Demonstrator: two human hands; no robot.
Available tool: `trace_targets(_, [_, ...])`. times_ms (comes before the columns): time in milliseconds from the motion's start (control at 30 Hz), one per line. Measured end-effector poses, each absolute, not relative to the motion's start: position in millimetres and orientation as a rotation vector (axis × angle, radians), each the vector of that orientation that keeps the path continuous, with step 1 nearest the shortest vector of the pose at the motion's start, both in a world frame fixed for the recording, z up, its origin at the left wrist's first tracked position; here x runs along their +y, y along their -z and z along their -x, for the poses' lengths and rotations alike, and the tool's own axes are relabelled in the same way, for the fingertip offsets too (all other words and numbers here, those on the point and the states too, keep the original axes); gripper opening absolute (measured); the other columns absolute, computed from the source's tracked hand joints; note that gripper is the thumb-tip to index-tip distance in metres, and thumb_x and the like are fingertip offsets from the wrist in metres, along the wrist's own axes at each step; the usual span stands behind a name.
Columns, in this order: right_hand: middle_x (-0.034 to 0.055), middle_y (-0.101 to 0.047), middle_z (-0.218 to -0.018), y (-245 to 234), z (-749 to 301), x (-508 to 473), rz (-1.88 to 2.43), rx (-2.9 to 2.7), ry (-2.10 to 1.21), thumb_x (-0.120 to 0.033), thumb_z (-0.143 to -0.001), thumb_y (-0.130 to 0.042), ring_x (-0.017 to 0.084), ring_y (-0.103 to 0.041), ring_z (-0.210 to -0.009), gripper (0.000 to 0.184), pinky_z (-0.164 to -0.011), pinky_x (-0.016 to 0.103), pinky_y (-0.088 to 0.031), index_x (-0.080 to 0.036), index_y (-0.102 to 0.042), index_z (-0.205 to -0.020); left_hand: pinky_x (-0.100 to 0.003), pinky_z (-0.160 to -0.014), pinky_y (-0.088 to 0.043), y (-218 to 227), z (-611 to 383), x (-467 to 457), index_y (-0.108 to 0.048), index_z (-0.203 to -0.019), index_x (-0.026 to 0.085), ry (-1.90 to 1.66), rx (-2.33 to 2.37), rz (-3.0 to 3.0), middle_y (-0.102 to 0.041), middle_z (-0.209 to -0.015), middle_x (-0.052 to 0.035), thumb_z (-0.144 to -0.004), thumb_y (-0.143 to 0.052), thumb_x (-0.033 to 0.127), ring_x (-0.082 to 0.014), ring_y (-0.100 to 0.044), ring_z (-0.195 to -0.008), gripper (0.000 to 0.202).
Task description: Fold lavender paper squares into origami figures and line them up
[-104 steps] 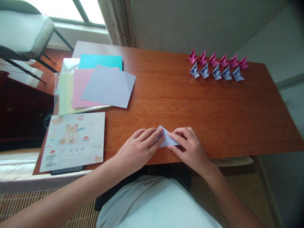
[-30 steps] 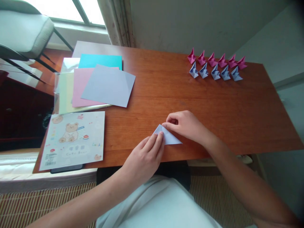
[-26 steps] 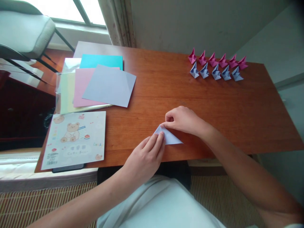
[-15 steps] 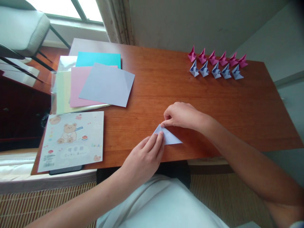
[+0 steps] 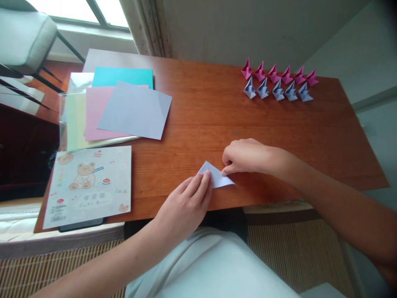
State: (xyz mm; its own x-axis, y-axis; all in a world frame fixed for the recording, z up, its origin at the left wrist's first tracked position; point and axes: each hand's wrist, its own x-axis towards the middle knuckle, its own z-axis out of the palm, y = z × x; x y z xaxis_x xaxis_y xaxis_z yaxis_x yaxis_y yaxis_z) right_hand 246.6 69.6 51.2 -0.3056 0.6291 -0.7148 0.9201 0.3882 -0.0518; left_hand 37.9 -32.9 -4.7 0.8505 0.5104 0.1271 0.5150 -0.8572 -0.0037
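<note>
A small lavender sheet of paper [image 5: 216,179], folded to a triangle, lies near the table's front edge. My left hand [image 5: 185,203] holds it down from the left, fingers together, their tips on its face. My right hand [image 5: 245,156] is closed, with its fingers curled in. Its thumb tip touches the sloping upper right edge of the triangle, close to the right corner. The underside of the paper and part of its left side are hidden by my left hand.
Folded pink paper figures [image 5: 273,74] stand in a row at the back right, with lavender ones [image 5: 278,91] before them. At left lie loose coloured sheets [image 5: 136,109] and a printed bear packet [image 5: 89,186] over a dark flat object [image 5: 81,225]. A chair [image 5: 25,39] stands beyond.
My right hand has slid right and down along the triangle's edge, from near its top to near its right corner. My left hand stays on the paper. The whole view has shifted slightly.
</note>
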Motion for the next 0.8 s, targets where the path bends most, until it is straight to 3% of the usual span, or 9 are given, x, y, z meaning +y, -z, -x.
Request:
trace_targets(433, [0.0053,-0.075,-0.075,-48.7,-286.9,26.7,-1.436,1.988,0.718,-0.043,-0.088,-0.067,0.022,-0.067,-0.069,0.026,-0.053,0.029,-0.027,-0.026,-0.075,-0.070,-0.042,-0.105,-0.050,7.4,-34.3,-32.3,-0.060,-0.133,-0.001,0.195,-0.840,3.004,-0.056,-0.145,-0.0222,-0.097,-0.050,0.011,-0.0321,-0.057,-0.128,0.040])
trace_targets(533, [0.0028,-0.073,-0.072,-47.5,-293.3,19.0,-1.502,2.012,0.783,-0.043,-0.088,-0.066,0.020,-0.064,-0.066,0.028,-0.054,0.029,-0.027,-0.025,-0.072,-0.067,-0.041,-0.105,-0.050,9.2,-32.7,-30.3,-0.061,-0.134,0.003,0.237,-0.886,3.035,-0.057,-0.145,-0.0188,-0.096,-0.053,0.012,-0.0303,-0.058,-0.127,0.040])
trace_targets(700, [-0.0010,-0.070,-0.069,-38.5,-289.1,4.7,-1.774,2.167,0.943,-0.046,-0.092,-0.063,0.015,-0.060,-0.064,0.034,-0.059,0.028,-0.032,-0.023,-0.067,-0.067,-0.040,-0.107,-0.049,8.4,-33.2,-34.7,-0.061,-0.135,0.006,0.275,-0.984,3.059,-0.056,-0.148,-0.0147,-0.101,-0.048,0.026,-0.0283,-0.056,-0.129,0.041])
trace_targets(800, [-0.0008,-0.070,-0.075,-23.7,-272.0,3.8,-1.918,2.368,0.960,-0.037,-0.095,-0.062,0.014,-0.060,-0.070,0.025,-0.065,0.027,-0.036,-0.021,-0.067,-0.076,-0.042,-0.109,-0.047,6.4,-37.2,-41.4,-0.057,-0.139,0.003,0.235,-1.058,3.047,-0.052,-0.152,-0.0163,-0.102,-0.047,0.037,-0.0307,-0.053,-0.134,0.051])
